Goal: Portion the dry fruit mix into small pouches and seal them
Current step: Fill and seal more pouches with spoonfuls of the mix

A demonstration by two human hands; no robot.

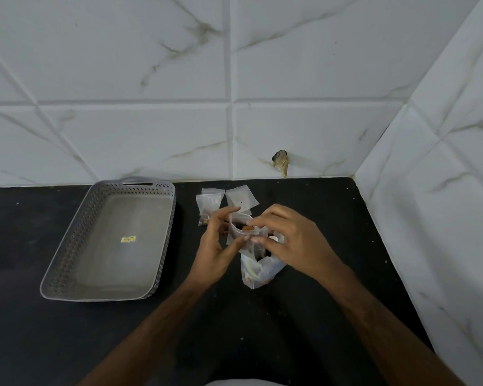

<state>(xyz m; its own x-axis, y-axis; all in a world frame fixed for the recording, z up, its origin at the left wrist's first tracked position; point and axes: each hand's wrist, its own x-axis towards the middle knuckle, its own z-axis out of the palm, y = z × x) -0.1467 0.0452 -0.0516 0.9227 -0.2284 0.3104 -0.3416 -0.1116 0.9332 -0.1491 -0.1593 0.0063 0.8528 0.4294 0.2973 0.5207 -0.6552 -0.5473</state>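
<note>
1. Work surface: a black countertop [304, 316] met a white marble-patterned tiled wall [151, 79] at the back and on the right.

2. Left hand [215, 246]: the thumb and forefinger pinched the left edge of a small clear pouch [241, 228], the thumb on the near side low down, the forefinger reaching to the top rim. The remaining fingers were loosely curled behind it.

3. Right hand [293, 238]: the fingertips were gathered at the pouch's open mouth, pinching its near lip on the right side. Whether a piece of fruit was also held between them could not be told.

4. Small clear pouch: held upright off the counter between both hands, mouth open, with an orange-brown piece and dark pieces visible inside near the top.

5. Supply bag [258, 271]: a larger clear plastic bag of dry fruit mix stood on the counter directly beneath the hands, its top open, dark contents showing.

6. Spare pouches [240, 199]: several small clear pouches lay near the wall, just behind the hands. One at the left [205, 210] appeared to hold some mix at its lower end.

7. Grey perforated tray [109, 295]: it sat on the counter well to the left of the hands, with a small yellow sticker [128, 239] on its floor.
</note>
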